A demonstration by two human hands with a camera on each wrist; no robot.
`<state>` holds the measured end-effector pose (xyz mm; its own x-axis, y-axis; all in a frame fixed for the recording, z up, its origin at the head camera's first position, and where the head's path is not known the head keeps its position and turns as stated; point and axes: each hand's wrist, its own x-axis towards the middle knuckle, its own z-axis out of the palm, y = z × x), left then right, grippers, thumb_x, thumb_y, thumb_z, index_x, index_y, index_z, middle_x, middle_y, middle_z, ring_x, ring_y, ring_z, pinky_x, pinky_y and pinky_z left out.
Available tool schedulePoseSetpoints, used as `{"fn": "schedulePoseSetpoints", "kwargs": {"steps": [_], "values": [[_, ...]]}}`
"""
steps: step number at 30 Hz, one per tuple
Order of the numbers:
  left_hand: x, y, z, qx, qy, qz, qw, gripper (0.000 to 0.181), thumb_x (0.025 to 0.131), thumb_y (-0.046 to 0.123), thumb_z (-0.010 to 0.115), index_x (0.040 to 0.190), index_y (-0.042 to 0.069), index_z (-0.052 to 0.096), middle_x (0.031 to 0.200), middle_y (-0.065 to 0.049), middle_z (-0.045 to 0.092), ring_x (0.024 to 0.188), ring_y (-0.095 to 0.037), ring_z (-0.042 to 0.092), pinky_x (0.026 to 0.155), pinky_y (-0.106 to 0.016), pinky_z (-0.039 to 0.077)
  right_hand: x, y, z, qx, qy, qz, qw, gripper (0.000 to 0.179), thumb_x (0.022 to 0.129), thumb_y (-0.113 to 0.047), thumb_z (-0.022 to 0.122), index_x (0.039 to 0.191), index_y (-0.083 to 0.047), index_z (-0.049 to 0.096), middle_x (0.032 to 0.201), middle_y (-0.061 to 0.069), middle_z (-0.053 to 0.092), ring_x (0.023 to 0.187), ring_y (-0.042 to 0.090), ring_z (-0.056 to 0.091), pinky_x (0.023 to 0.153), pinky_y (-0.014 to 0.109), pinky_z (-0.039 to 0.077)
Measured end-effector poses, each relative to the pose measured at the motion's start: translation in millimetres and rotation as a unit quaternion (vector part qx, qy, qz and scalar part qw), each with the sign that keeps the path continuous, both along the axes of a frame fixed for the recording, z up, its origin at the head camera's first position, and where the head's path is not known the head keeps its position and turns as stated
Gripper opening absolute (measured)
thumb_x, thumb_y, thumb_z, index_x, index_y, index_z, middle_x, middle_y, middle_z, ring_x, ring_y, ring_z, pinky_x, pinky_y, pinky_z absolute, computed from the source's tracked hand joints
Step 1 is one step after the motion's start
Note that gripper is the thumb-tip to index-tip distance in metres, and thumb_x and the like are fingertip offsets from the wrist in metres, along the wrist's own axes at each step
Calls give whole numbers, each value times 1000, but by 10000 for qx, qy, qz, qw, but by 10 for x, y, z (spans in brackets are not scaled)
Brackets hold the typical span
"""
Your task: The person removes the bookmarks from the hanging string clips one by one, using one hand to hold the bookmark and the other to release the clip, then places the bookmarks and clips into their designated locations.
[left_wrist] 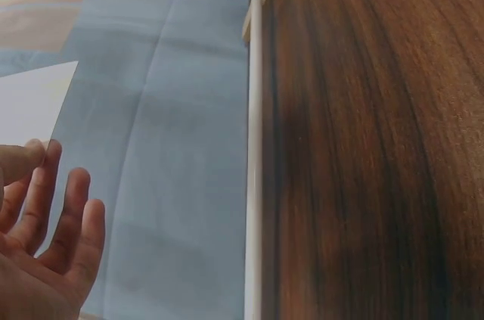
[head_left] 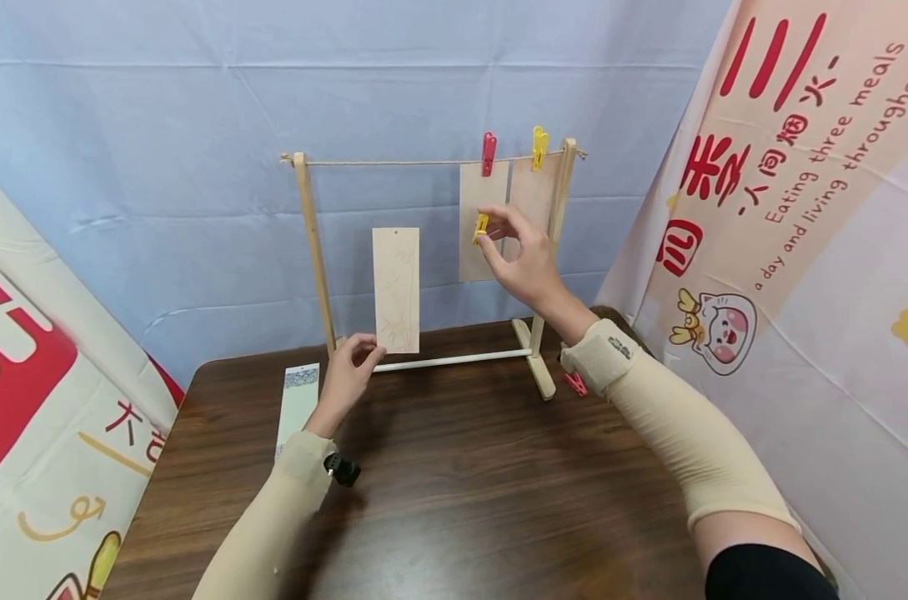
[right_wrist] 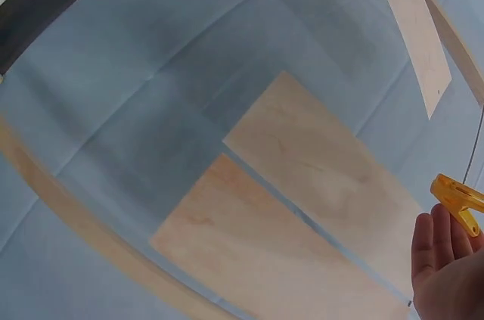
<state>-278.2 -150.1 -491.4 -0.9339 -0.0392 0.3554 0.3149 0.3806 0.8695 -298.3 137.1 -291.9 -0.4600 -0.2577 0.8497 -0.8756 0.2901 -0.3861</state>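
Note:
Between thumb and fingers, my left hand (head_left: 350,375) pinches the lower left corner of an upright cream paper bookmark (head_left: 397,287) with faint line drawings and a small hole at its top. The left wrist view shows the same pinch on the card's corner (left_wrist: 38,104). My right hand (head_left: 527,260) holds a yellow clothespin (head_left: 481,228) in front of the hanging cards. Two cream cards hang from the string (head_left: 401,163): one under a red clothespin (head_left: 489,154), the other under a yellow clothespin (head_left: 539,148). In the right wrist view the held clothespin (right_wrist: 458,200) sits at the fingertips.
A wooden frame (head_left: 314,242) carries the string, with a white rod (head_left: 454,360) low across it. On the brown table (head_left: 454,483) lie a pale card with a blue pattern (head_left: 298,400) at left and a pink clothespin (head_left: 576,383) beside the frame's right foot. Cloth hangs behind.

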Motion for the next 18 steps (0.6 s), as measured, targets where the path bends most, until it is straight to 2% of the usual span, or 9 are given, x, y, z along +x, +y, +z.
{"fn": "schedulePoseSetpoints", "kwargs": {"steps": [3,8,12,18], "values": [[36,-18,-8,-105,-4,131,9999,20,97,25,69,108,9,66,98,-9,71,87,-17,63,78,-26,48,-2,14,-33,-34,26,37,10000,35,89,12,67,122,13,58,100,27,65,90,39,64,85,58,51],[90,-55,-18,-79,37,206,9998,21,96,26,70,109,9,67,98,-10,72,88,-18,63,78,-25,48,9,37,-86,-45,12,3,10000,35,89,12,67,123,13,58,100,27,65,90,39,64,84,57,51],[124,-87,-51,-16,-37,211,9998,23,96,27,70,109,8,67,100,-10,72,89,-20,64,80,-29,49,22,62,-140,-42,-8,-46,10000,36,88,13,67,123,13,58,101,27,65,90,39,64,83,56,51],[166,-140,-116,177,-57,207,9996,23,97,25,70,110,7,67,101,-12,71,97,-24,66,89,-42,52,42,106,-218,-61,-28,-76,9999,37,87,14,67,123,12,58,102,27,65,90,40,64,83,57,51]]}}
